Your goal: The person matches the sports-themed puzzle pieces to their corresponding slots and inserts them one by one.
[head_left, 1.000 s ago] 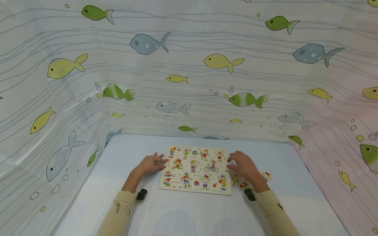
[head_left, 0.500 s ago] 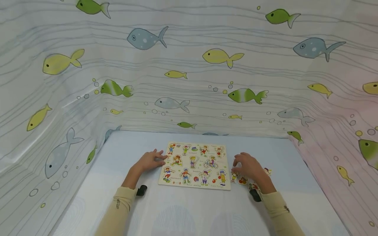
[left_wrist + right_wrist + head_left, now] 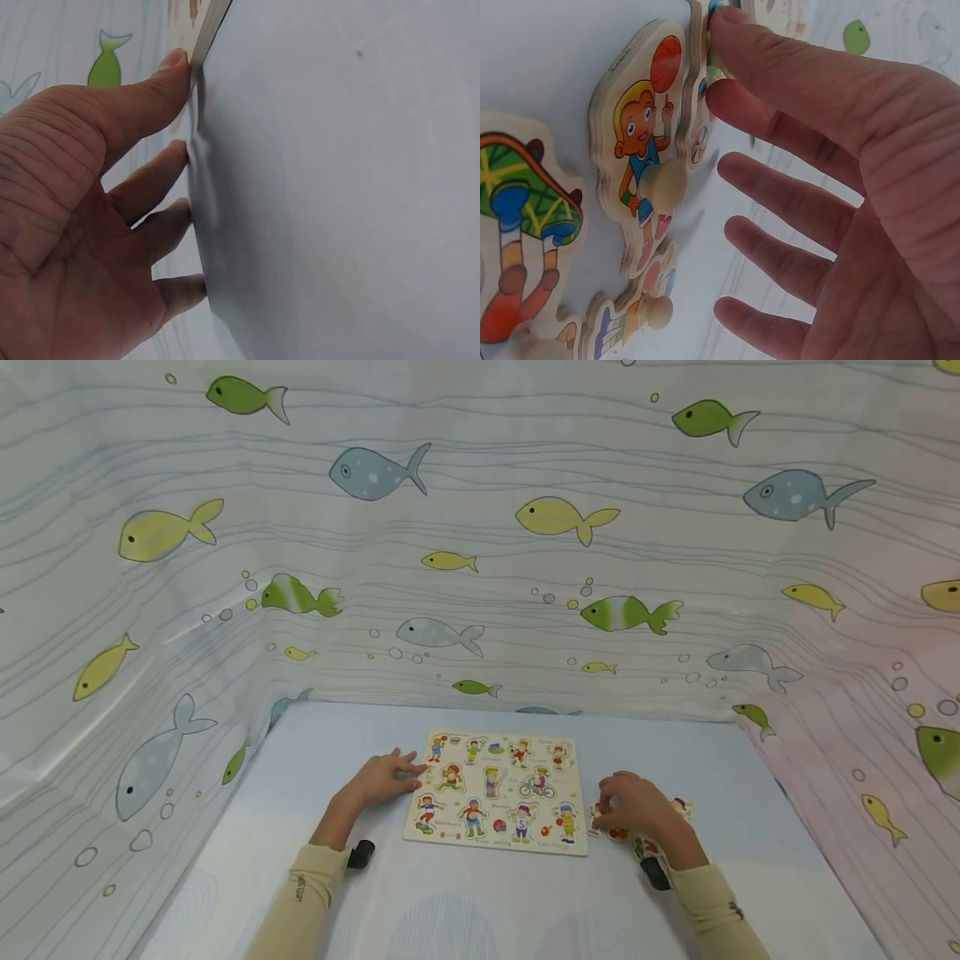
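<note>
In the head view, a loose piece [image 3: 595,820], probably light and stiff, lies at the right hand [image 3: 636,806], beside the puzzle board [image 3: 573,781]. The left wrist view shows the left hand [image 3: 82,247] unclenched at the board's edge. In the right wrist view, thumb [image 3: 742,41] and forefinger [image 3: 742,103] meet the piece, pinching or not I can't tell; a knob [image 3: 664,186] like its neighbour's seems the best hold.

The left sleeve [image 3: 283,917] is light tan with dark, squiggly marks [image 3: 300,888]. The right sleeve [image 3: 708,906] is tan too, with a dark mark [image 3: 737,910]. A small black gadget [image 3: 362,854] [image 3: 655,872] sits by each one.
</note>
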Motion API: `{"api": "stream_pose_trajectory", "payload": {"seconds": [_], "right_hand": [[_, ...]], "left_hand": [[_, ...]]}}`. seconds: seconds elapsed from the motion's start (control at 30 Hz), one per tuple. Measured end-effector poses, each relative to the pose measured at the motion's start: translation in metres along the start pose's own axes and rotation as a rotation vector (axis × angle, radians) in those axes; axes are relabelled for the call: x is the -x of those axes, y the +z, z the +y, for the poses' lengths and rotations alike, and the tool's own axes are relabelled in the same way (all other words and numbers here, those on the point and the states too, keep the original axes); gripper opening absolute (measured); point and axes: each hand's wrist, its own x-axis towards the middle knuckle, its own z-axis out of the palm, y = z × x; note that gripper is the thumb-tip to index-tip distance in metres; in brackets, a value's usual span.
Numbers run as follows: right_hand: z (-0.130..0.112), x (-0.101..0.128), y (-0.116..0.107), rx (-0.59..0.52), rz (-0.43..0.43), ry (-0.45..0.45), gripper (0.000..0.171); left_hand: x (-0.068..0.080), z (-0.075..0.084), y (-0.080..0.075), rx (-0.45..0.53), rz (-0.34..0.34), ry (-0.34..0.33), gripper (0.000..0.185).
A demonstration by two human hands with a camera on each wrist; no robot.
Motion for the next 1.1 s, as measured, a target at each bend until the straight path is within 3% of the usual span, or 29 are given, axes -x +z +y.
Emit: {"api": "stream_pose_trajectory", "payload": {"seconds": [0.37,0.7,1.1], "right_hand": [[0.001,-0.001,0.0,-0.018,0.016,-0.028,0.026],[-0.001,-0.001,0.002,-0.03,0.033,-0.026,0.025],[-0.004,-0.009,-0.004,0.004,0.075,0.003,0.024]], "left_hand": [[-0.001,-0.003,0.0,-0.013,0.014,0.032,0.041],[0.003,0.004,0.001,0.027,0.013,-0.026,0.037],[0.004,0.005,0.002,0.008,0.032,-0.003,0.036]]}}
